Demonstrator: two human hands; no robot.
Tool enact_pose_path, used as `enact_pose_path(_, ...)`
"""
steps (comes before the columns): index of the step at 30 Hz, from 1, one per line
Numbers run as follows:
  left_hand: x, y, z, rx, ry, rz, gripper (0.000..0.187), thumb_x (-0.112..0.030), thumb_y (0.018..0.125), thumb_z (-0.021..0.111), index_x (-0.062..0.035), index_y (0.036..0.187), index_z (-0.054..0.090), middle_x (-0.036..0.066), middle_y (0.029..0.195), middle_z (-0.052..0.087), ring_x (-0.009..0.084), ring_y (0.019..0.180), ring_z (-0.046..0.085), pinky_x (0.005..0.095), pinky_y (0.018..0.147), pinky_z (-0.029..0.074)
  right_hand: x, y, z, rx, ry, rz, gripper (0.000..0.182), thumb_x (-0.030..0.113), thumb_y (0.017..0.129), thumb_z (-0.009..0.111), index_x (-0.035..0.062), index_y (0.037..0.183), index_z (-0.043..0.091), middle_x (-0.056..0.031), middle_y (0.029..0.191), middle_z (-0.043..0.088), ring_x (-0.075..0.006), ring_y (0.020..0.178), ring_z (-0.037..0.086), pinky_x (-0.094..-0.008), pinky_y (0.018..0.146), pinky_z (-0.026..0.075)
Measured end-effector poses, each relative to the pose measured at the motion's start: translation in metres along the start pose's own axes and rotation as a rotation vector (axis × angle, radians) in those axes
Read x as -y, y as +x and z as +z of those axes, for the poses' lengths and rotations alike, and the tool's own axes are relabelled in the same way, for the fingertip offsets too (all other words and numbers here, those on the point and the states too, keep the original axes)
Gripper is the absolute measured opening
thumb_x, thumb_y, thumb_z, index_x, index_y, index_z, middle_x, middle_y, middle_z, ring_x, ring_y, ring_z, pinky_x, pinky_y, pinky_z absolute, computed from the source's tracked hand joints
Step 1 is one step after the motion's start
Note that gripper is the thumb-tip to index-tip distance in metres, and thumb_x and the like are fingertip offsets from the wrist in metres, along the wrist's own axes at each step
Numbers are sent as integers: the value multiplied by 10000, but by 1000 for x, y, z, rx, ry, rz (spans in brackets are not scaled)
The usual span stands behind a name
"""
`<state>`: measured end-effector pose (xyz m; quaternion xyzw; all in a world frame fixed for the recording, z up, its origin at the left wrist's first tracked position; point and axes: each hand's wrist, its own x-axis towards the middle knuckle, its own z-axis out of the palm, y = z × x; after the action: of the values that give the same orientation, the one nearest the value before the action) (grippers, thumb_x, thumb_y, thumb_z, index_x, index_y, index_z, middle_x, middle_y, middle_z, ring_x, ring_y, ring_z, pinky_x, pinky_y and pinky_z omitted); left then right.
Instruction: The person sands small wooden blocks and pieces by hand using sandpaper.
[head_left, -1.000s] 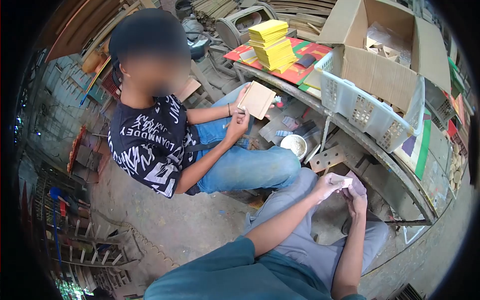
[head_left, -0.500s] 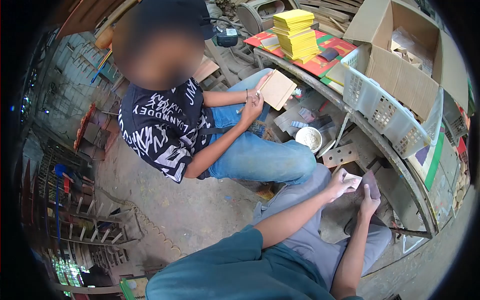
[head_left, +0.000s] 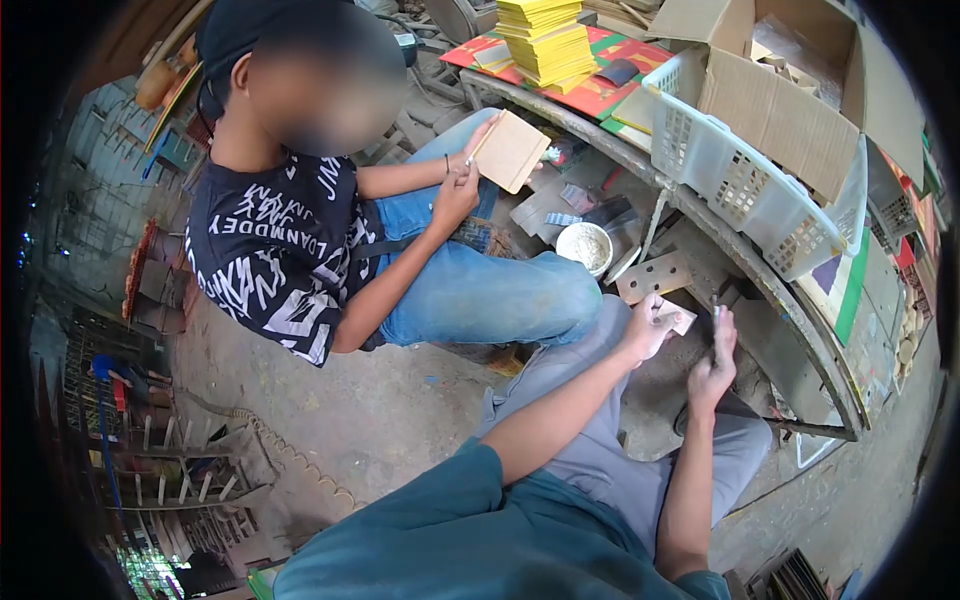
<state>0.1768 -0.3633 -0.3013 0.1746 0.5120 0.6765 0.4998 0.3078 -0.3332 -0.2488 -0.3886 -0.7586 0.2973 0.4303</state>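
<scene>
My left hand is closed on a small pale wooden block, pinched between thumb and fingers above my lap. To the right, my right hand is raised with its fingers close together. A thin dark edge of the sandpaper sheet shows at its fingertips, turned nearly side-on; most of the sheet is hidden. The two hands are a short gap apart. Beyond my left hand lies a board with holes, near a white bucket with pale contents.
A co-worker on the left holds a flat wooden panel and a thin stick. Along the low table stand a stack of yellow pieces, a white plastic basket and an open cardboard box. A coiled hose lies on the floor.
My right hand has turned, so the sandpaper that faced me broadside is now nearly edge-on. It has moved slightly away from the block. The whole view has shifted a little.
</scene>
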Motion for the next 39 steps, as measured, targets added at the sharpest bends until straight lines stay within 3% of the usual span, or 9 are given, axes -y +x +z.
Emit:
enact_pose_path(3,-20,-15,6,133,-14,-10,163,-84,891,610,-51,969,471,85,998,600,212,981,617,395,848,556,0,-7,-2,188,-21,-130,684,-179,667,335,31,1287,532,-150,1330,518,-278,1314,409,-419,1121,196)
enact_pose_path(6,-36,-19,3,205,-333,-58,153,-90,905,587,-41,980,463,78,1009,587,242,981,617,433,856,558,-51,1,1,153,-67,237,678,-181,674,313,14,1285,530,-141,1285,560,-262,1295,434,-361,1104,251)
enact_pose_path(7,-36,-15,2,243,-320,-32,151,-115,919,567,-47,1005,463,82,1040,569,271,993,610,486,856,554,-54,2,0,67,330,325,628,-167,694,334,-29,1279,518,-126,1290,561,-220,1268,462,-328,1098,260)
enact_pose_path(11,-33,-17,2,238,-392,-147,183,-216,961,506,-94,1091,466,90,1083,547,277,1033,592,523,818,552,-62,-3,-5,-57,528,649,394,-84,837,454,-42,1218,547,-132,1221,587,-202,1149,545,-314,1022,385)
enact_pose_path(13,-28,-16,10,176,-358,-206,200,-253,975,471,-96,1099,460,86,1072,544,262,1009,595,507,790,557,-43,-9,-1,-214,982,815,302,-6,897,503,-14,1195,550,-101,1151,603,-194,1076,576,-306,933,457)
enact_pose_path(18,-7,-14,14,40,-75,-299,305,-429,973,423,-151,1095,460,26,881,551,146,765,598,342,535,507,-33,-21,14,214,777,605,253,89,942,508,-48,1141,585,-69,1022,645,-120,854,600,-259,766,467)
enact_pose_path(22,1,0,1,95,-73,-238,300,-394,951,456,-102,913,517,36,698,551,130,528,554,284,362,392,-32,-20,20,274,657,510,322,94,949,497,-63,1226,539,-74,1115,625,-122,970,575,-265,839,451)
enact_pose_path(34,-12,-5,4,-112,-50,-452,282,-370,880,445,-103,893,536,30,629,502,133,430,458,283,342,303,-46,-18,23,245,604,527,340,63,942,485,-59,1258,519,-95,1243,575,-154,1101,547,-282,931,421)
enact_pose_path(39,-19,-4,9,-215,54,-413,344,-402,873,411,-90,851,554,37,661,520,177,531,521,356,422,373,0,-9,21,193,394,437,345,74,943,488,-52,1264,512,-119,1241,576,-198,1156,535,-335,1021,369)
